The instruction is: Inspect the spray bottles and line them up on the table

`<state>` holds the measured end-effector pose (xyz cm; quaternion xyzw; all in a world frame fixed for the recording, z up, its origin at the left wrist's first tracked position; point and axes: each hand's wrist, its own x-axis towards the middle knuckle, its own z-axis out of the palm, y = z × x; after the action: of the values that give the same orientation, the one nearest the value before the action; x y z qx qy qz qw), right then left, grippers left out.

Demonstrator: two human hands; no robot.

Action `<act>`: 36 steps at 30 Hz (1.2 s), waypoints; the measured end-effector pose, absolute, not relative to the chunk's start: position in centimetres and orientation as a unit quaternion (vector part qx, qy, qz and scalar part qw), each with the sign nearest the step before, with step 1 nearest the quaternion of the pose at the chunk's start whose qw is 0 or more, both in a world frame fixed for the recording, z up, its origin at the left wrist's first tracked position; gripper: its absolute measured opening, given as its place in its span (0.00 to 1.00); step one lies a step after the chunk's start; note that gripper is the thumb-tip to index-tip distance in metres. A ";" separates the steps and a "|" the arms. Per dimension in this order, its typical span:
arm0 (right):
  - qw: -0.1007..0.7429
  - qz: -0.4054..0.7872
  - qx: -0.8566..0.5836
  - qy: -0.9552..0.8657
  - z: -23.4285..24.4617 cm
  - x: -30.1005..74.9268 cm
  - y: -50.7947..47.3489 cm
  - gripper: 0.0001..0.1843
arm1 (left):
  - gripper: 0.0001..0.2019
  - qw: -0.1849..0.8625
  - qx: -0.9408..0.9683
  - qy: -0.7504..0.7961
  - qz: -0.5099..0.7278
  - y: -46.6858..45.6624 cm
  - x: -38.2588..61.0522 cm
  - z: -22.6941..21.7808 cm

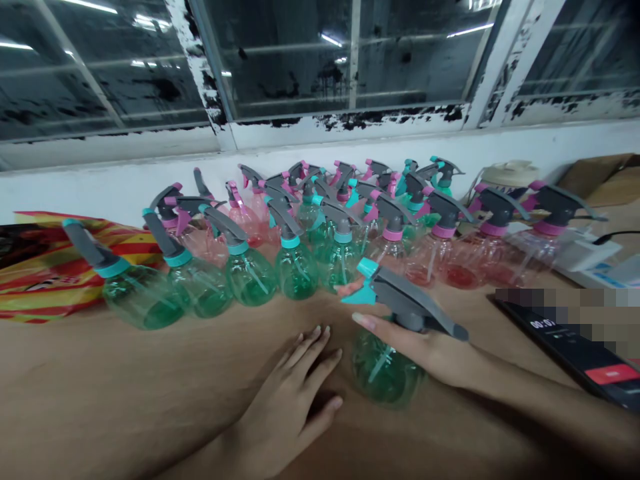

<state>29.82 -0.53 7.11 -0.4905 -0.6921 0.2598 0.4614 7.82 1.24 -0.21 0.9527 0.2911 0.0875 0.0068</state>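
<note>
In my right hand (425, 350) is a green spray bottle (387, 380) with a grey head and a turquoise nozzle and trigger. The fingers wrap round its neck, and the nozzle points to the left. My left hand (295, 387) rests on the wooden table (150, 400) just left of that bottle, fingers stretched out and holding nothing. Beyond both hands stands a front row of spray bottles, among them a green one (297, 270) with a turquoise collar and a pink one (443, 260) with a pink collar.
More spray bottles crowd behind, up to the white wall (125, 190) under the windows. A red and yellow plastic bag (75, 267) lies at the left. At the right are a phone (565, 347), a white power strip (600, 257) and a brown cardboard piece (600, 177).
</note>
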 end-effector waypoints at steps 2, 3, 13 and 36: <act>0.472 0.287 -0.477 -0.684 7.1 29.8 -0.4 0.17 | 0.25 0.002 0.953 0.290 0.084 1.2 7.8 -0.3; 0.473 0.298 -0.471 -0.682 7.1 29.8 -0.3 0.18 | 0.25 -0.001 0.954 0.289 0.083 1.2 7.8 -0.3; 0.475 0.330 -0.432 -0.692 6.7 30.0 -0.1 0.22 | 0.24 -0.009 0.955 0.285 0.084 1.2 7.7 -0.1; 0.460 0.285 -0.453 -0.708 6.5 30.8 -0.1 0.11 | 0.24 -0.014 0.955 0.278 0.105 1.2 7.8 0.0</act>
<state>30.85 -0.13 6.55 -0.4533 -0.7084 0.2854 0.4596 7.80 1.25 0.00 0.9547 0.2781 0.1050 -0.0144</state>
